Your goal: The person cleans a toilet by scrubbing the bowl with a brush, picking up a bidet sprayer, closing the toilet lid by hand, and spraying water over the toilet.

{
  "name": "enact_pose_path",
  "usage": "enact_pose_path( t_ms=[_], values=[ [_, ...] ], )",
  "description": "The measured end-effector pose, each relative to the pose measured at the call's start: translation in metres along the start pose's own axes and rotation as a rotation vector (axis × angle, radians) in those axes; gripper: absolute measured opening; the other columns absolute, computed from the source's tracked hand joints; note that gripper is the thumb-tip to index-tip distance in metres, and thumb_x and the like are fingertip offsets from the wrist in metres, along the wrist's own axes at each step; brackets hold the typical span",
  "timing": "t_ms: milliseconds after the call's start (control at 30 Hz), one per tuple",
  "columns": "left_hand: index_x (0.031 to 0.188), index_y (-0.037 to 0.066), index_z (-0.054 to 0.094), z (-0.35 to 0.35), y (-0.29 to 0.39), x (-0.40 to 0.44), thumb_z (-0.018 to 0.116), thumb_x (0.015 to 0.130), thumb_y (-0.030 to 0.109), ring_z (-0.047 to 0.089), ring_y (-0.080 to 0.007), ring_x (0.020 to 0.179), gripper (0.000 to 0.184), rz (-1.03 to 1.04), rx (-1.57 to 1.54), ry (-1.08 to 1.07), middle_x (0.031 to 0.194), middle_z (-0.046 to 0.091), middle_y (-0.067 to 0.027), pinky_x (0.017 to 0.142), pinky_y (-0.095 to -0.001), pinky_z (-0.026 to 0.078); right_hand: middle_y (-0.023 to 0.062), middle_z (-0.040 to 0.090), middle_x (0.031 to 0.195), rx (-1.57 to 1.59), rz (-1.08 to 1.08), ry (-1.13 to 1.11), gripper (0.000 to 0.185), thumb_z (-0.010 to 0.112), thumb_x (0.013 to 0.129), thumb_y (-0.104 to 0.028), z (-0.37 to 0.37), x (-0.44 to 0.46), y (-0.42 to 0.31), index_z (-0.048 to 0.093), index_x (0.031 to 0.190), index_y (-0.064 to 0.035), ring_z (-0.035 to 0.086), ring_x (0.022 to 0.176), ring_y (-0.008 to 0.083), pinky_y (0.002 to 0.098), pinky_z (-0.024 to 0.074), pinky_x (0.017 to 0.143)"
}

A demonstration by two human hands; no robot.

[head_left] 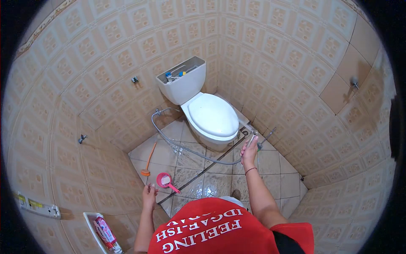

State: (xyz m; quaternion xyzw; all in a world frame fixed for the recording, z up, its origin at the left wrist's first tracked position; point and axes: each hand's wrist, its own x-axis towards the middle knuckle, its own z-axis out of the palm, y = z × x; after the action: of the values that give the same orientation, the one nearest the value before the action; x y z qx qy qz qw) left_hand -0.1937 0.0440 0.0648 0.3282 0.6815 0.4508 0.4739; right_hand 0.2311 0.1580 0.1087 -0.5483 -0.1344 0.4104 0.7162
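My right hand (249, 153) is wrapped round the head of a hand spray (252, 139), whose grey hose (196, 153) runs across the floor to a wall valve (157, 112). Water seems to leave the spray toward the floor corner right of the toilet. Low at the left, my left hand (149, 195) has its fingers partly curled, with nothing visible in them. Close beside it lies a pink dipper (164, 180) on the wet floor. The white toilet (213, 115) stands ahead with its lid down and its tank (184, 84) uncovered.
An orange-handled brush (150, 157) lies on the floor at the left, near the wall. A thin brush (268, 135) leans at the right wall. A dark drain channel (203, 171) crosses the floor. At the lower left, a white tray (91, 226) holds packets.
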Motion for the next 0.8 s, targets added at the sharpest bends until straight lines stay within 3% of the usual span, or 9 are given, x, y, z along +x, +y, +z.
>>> enact_pose_path(
  t_ms=[333,433,800],
  values=[
    [0.119,0.0,0.041,-0.004,-0.015,-0.002,0.053,0.085,0.027,0.054,-0.0125,0.072,0.046,-0.034,0.036,-0.019,0.093,0.055,-0.0056,0.061,-0.0247,0.043,-0.0006,0.036,0.048,0.09,0.009,-0.149,0.053,0.031,0.084,-0.06,0.019,-0.001,-0.018,0.042,0.078,-0.0078,0.031,0.033,0.008,0.0209,0.0241,0.029],
    [0.119,0.0,0.041,-0.005,-0.015,-0.001,0.053,0.085,0.027,0.055,-0.0124,0.072,0.045,-0.028,0.026,-0.011,0.093,0.055,-0.0054,0.061,-0.0246,0.043,-0.001,0.036,0.048,-0.066,-0.058,-0.187,0.053,0.031,0.083,-0.06,0.027,0.0,-0.021,0.042,0.077,-0.0085,0.031,0.033,0.0078,0.0209,0.024,0.029],
    [0.12,0.002,0.041,-0.005,-0.009,-0.003,0.052,0.085,0.025,0.055,-0.0125,0.073,0.044,-0.026,0.018,-0.023,0.094,0.054,-0.0049,0.062,-0.0241,0.044,-0.0016,0.036,0.048,-0.098,0.019,-0.304,0.054,0.032,0.083,-0.061,0.03,-0.011,-0.008,0.042,0.078,-0.0086,0.031,0.034,0.0075,0.0208,0.0239,0.03]
  ],
)
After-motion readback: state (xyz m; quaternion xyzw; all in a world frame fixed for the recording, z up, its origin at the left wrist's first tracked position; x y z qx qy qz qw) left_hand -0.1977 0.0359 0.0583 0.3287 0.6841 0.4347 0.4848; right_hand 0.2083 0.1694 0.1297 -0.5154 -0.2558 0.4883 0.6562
